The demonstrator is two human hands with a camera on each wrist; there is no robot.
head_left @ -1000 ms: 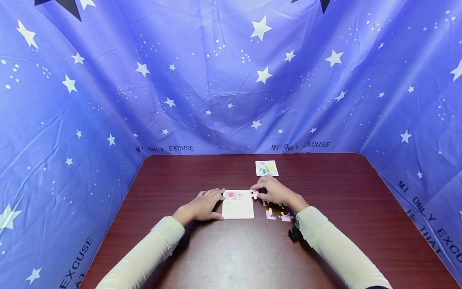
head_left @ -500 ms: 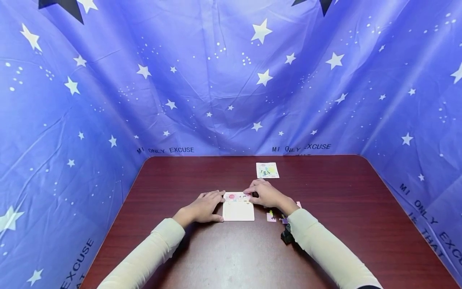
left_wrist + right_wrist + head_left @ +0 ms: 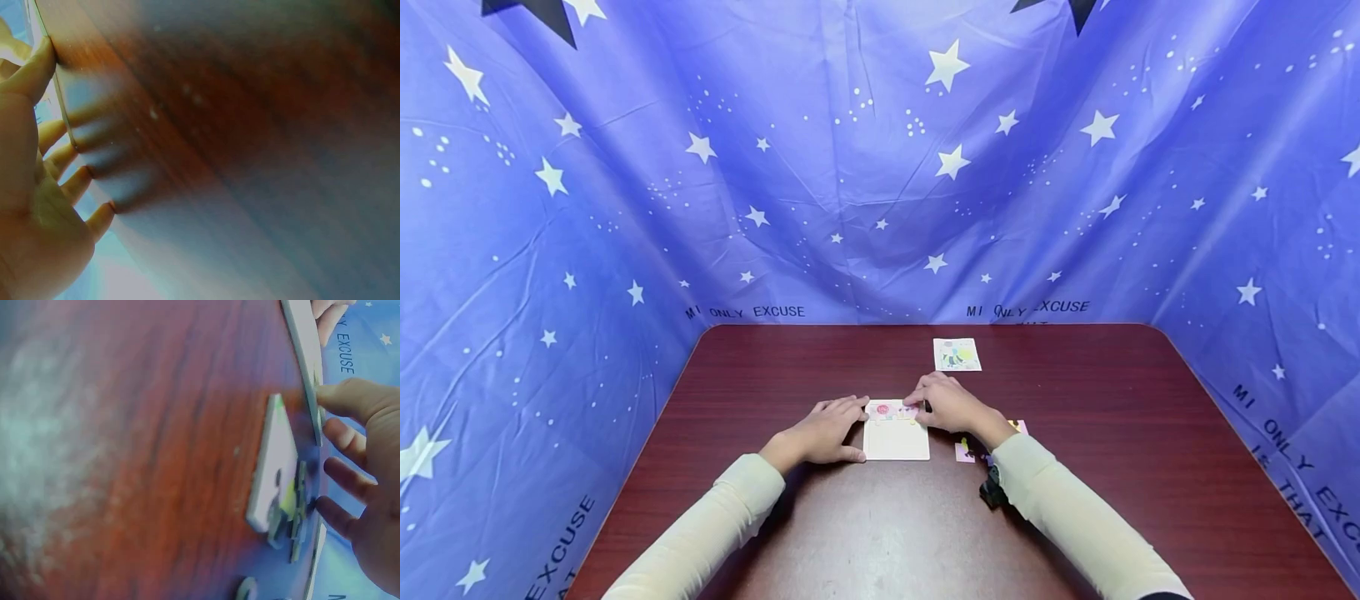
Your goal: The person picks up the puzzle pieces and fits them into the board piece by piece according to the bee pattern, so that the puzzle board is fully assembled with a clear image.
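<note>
A square puzzle board (image 3: pixel 897 443) lies flat on the table, a row of pink picture pieces along its far edge and bare cream surface nearer the person. My left hand (image 3: pixel 826 429) rests against the board's left side, thumb at the near corner and fingers at the far one. In the left wrist view its fingertips (image 3: pixel 101 219) meet the tabletop. At the board's far right corner my right hand (image 3: pixel 957 407) holds a puzzle piece (image 3: pixel 910 411) between thumb and fingertips, partly covered by them. The right wrist view shows that thumb (image 3: pixel 340 400) at the board's edge.
Loose puzzle pieces (image 3: pixel 965 452) lie right of the board, partly hidden under the right forearm. Behind them is a square picture card (image 3: pixel 957 355). A black device (image 3: pixel 992 488) hangs at the right wrist. A blue star-patterned curtain (image 3: pixel 835 167) surrounds the dark red table (image 3: pixel 760 358).
My right hand has moved left with a puzzle piece, from beside the board onto its far right corner. The left hand has stayed at the board's left side.
</note>
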